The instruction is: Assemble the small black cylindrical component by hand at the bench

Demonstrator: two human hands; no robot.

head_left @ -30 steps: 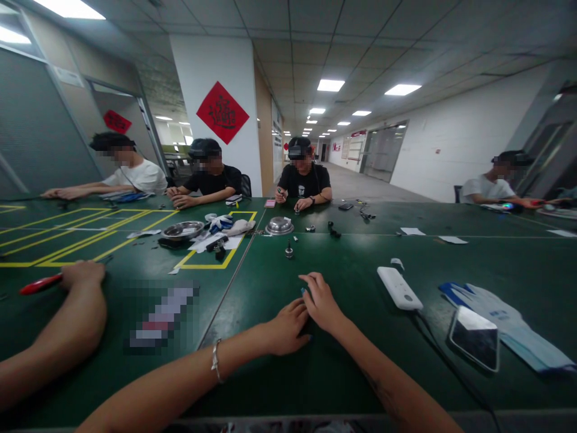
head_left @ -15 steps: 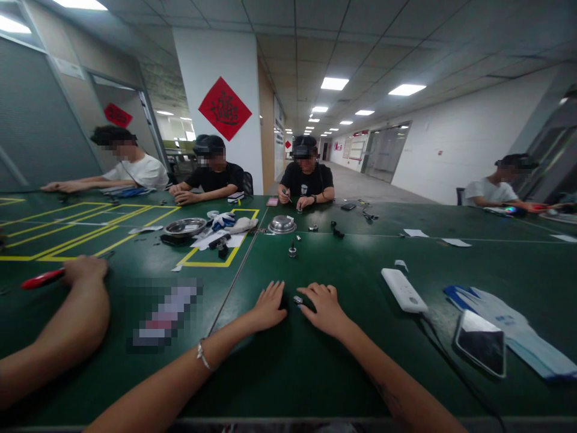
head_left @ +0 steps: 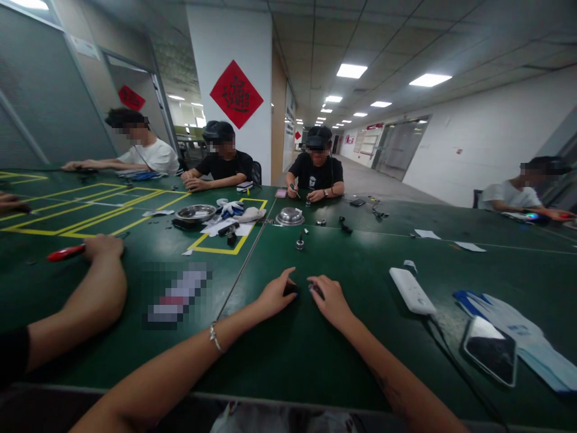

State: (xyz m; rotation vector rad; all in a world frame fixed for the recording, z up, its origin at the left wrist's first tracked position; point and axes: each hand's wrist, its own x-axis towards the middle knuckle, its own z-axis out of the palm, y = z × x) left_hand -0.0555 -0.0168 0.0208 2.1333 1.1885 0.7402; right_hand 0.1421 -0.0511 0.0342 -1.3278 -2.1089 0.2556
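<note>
My left hand (head_left: 276, 296) is low over the green table (head_left: 265, 367), its fingers curled around a small dark part (head_left: 291, 289) whose kind I cannot make out. Just to its right, my right hand (head_left: 332, 300) pinches a small metal part (head_left: 317, 290), mostly covered by the fingers. A short gap separates the two hands. Beyond them a small round metal piece with an upright stem (head_left: 300, 242) stands on the table. Close behind it lies a tiny silver piece (head_left: 306, 231).
A white power strip (head_left: 412, 291), a phone (head_left: 490, 350) and blue-white gloves (head_left: 518, 328) lie right. At left, a co-worker's hand (head_left: 104, 245) is by a red-handled tool (head_left: 66, 252). Metal bowls (head_left: 290, 217) (head_left: 196, 213) sit farther back; several people work around the table.
The view has tilted down and turned slightly left. My left hand's flat fingers have curled around the dark part. My right hand has drawn the small metal part in under its fingers.
</note>
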